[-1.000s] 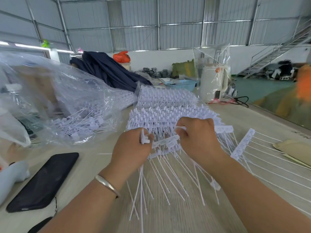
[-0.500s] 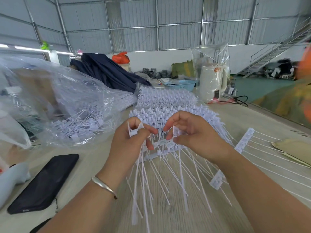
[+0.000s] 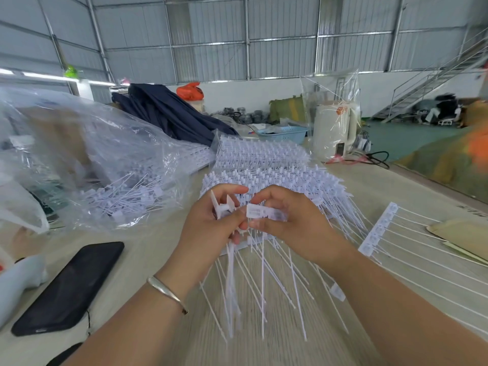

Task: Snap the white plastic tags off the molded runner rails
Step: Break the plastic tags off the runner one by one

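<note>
**Both hands up w/ tags over the pile**

L hand (image 3: pixel 211 228) raised above the table (image 3: pixel 369 186), fingers curled round a small bunch of white tags (image 3: pixel 224 207); their heads stick up past the thumb, thin tails hang down toward the tabletop. R hand (image 3: pixel 285 220) just beside it, fingertips nearly touching the L, pinching one flat tag head (image 3: pixel 257 210) betw thumb & forefinger. Silver bangle (image 3: pixel 166 290) on L wrist.

Directly behind the hands: big stack of runner rails (image 3: pixel 277 178) w/ tags attached, a 2nd stack further back. Loose tails fan out on the table under the hands. One separate rail (image 3: pixel 377 231) w/ long strands lies to the R, apart from the pile.

L side: clear plastic bag (image 3: pixel 100 165) w/ more tags inside, black phone (image 3: pixel 68 286) flat on the table near the L forearm. Far end: white kettle (image 3: pixel 334 128) in plastic wrap, blue basket (image 3: pixel 285 133), dark cloth (image 3: pixel 169 112)
</note>
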Action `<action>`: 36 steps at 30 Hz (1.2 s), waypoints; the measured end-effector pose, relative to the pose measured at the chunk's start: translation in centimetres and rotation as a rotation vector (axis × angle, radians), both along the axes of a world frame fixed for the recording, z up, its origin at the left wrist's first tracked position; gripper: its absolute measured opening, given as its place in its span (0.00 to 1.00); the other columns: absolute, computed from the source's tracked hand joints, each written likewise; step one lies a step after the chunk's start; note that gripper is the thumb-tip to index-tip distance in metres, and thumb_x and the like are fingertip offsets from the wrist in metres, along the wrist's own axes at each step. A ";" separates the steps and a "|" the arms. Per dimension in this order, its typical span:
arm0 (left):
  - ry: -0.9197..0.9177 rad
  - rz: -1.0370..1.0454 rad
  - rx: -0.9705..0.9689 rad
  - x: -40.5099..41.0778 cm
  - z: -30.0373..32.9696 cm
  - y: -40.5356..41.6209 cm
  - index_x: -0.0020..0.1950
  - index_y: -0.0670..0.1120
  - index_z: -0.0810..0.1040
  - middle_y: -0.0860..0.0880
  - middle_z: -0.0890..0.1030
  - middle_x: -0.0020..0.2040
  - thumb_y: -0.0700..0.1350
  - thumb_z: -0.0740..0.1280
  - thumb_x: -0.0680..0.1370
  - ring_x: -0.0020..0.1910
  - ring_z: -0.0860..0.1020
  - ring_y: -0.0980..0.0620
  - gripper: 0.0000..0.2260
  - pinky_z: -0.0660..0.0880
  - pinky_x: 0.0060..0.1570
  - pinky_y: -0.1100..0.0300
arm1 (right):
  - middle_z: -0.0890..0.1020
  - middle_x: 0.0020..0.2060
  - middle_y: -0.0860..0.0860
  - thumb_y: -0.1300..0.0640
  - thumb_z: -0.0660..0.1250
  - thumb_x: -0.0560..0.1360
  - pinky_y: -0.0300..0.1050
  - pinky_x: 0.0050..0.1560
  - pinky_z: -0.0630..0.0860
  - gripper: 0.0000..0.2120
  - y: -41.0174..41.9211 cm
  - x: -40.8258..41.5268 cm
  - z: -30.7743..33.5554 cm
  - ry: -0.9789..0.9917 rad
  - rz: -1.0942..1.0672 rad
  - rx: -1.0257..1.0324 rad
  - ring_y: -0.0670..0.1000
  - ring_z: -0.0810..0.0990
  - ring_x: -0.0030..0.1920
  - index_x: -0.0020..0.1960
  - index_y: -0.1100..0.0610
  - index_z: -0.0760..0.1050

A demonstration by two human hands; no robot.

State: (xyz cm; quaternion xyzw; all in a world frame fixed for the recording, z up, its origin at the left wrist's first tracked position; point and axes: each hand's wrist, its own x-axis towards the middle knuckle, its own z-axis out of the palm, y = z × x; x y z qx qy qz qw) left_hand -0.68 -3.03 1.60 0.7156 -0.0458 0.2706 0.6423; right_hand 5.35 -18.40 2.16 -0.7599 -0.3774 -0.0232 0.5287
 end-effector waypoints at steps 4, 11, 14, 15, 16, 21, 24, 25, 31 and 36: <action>-0.096 0.102 -0.079 -0.2 0.6 0.0 0.54 0.54 0.80 0.54 0.78 0.38 0.32 0.72 0.72 0.27 0.73 0.57 0.19 0.67 0.22 0.66 | 0.78 0.38 0.66 0.54 0.77 0.68 0.50 0.39 0.69 0.16 0.8 -0.7 -0.3 0.032 0.092 0.104 0.53 0.73 0.35 0.44 0.62 0.74; -0.445 0.048 -0.205 -2.0 2.7 0.2 0.61 0.52 0.73 0.45 0.81 0.46 0.38 0.67 0.67 0.19 0.63 0.54 0.23 0.61 0.22 0.69 | 0.84 0.47 0.47 0.45 0.79 0.61 0.43 0.51 0.75 0.27 2.6 -2.5 -0.6 0.050 0.216 0.023 0.44 0.82 0.47 0.58 0.51 0.79; -0.431 -0.057 -0.269 -2.1 2.9 -0.2 0.61 0.50 0.74 0.46 0.79 0.43 0.39 0.66 0.69 0.19 0.63 0.55 0.20 0.60 0.21 0.70 | 0.84 0.52 0.47 0.48 0.80 0.62 0.50 0.61 0.75 0.24 2.9 -3.0 -0.5 -0.004 0.247 -0.023 0.47 0.82 0.54 0.56 0.51 0.80; -0.402 -0.090 -0.325 -1.9 2.9 -0.3 0.61 0.50 0.75 0.46 0.78 0.42 0.39 0.67 0.70 0.20 0.63 0.56 0.19 0.60 0.21 0.69 | 0.85 0.50 0.50 0.50 0.80 0.62 0.52 0.60 0.75 0.22 2.8 -3.1 -0.5 -0.013 0.247 -0.022 0.50 0.82 0.51 0.54 0.52 0.81; -0.365 -0.120 -0.396 -1.7 3.0 -0.5 0.61 0.49 0.75 0.47 0.76 0.40 0.39 0.67 0.71 0.20 0.63 0.56 0.18 0.60 0.21 0.69 | 0.85 0.47 0.53 0.51 0.80 0.63 0.50 0.56 0.77 0.19 2.8 -3.0 -0.4 -0.011 0.249 -0.017 0.51 0.82 0.46 0.52 0.55 0.82; -0.226 -0.211 -0.583 -1.0 2.5 -1.0 0.64 0.44 0.74 0.49 0.75 0.39 0.47 0.73 0.70 0.24 0.65 0.57 0.24 0.64 0.22 0.66 | 0.74 0.30 0.63 0.58 0.76 0.70 0.45 0.37 0.63 0.13 2.5 -2.7 -0.3 -0.015 0.253 -0.027 0.49 0.68 0.33 0.39 0.67 0.77; -0.164 -0.179 -0.580 -0.6 2.0 -1.1 0.60 0.43 0.76 0.49 0.72 0.36 0.44 0.72 0.69 0.24 0.67 0.57 0.20 0.66 0.23 0.66 | 0.66 0.24 0.44 0.62 0.73 0.72 0.38 0.31 0.60 0.16 2.7 -2.7 -0.8 -0.073 0.203 -0.051 0.41 0.63 0.27 0.30 0.60 0.71; -0.138 -0.166 -0.575 -0.5 1.9 -1.2 0.56 0.43 0.77 0.49 0.72 0.34 0.43 0.72 0.68 0.24 0.68 0.57 0.17 0.67 0.23 0.65 | 0.65 0.23 0.44 0.63 0.72 0.72 0.37 0.31 0.59 0.16 2.8 -2.5 -1.0 -0.089 0.178 -0.061 0.42 0.63 0.27 0.29 0.59 0.71; 0.034 -0.188 -0.626 0.0 0.9 -1.1 0.65 0.32 0.70 0.40 0.84 0.52 0.38 0.72 0.66 0.49 0.84 0.49 0.28 0.81 0.42 0.58 | 0.64 0.20 0.44 0.65 0.69 0.73 0.36 0.29 0.58 0.24 3.0 -1.8 -1.3 -0.173 0.094 -0.087 0.43 0.63 0.24 0.27 0.48 0.61; 0.332 -0.252 -0.584 0.3 0.0 -1.6 0.51 0.36 0.83 0.38 0.83 0.54 0.43 0.70 0.70 0.48 0.84 0.49 0.15 0.81 0.44 0.60 | 0.67 0.23 0.44 0.67 0.67 0.72 0.37 0.29 0.62 0.15 2.6 -1.5 -1.2 -0.238 0.079 -0.143 0.44 0.67 0.27 0.30 0.55 0.68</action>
